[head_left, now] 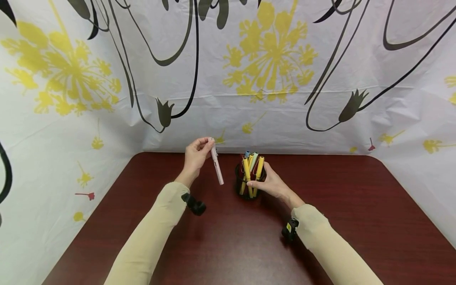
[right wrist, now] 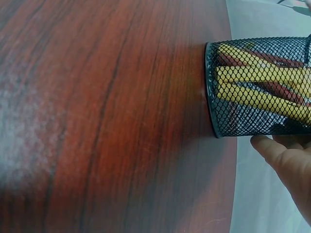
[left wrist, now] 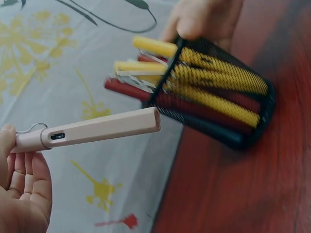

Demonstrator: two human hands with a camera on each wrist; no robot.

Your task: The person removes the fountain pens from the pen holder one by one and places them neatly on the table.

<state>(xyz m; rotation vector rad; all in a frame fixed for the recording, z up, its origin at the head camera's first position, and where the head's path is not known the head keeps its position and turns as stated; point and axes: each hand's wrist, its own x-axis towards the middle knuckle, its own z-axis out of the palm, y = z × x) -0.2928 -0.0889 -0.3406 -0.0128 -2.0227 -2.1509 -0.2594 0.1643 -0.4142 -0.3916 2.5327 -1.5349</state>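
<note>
A pale pink pen point(head_left: 216, 166) with a metal clip is pinched near its upper end by my left hand point(head_left: 197, 155). It hangs at a slant above the table, apart from a black mesh pen cup point(head_left: 239, 187) to its right. My right hand point(head_left: 273, 183) holds that cup from the right side, thumb toward the front near the rim. The cup stands upright on the table. In it are several yellow pens point(head_left: 246, 170), dark red ones, a pale green one point(head_left: 254, 159) and a blue-topped one point(head_left: 247, 153). Some fingers of the right hand are hidden behind the cup.
The dark red-brown wooden table point(head_left: 228, 245) has rounded far corners. Behind it hangs a white sheet point(head_left: 213, 79) printed with yellow and grey plants, meeting the table's far edge just beyond the cup. Black wrist cameras point(head_left: 194, 204) sit on both sleeves.
</note>
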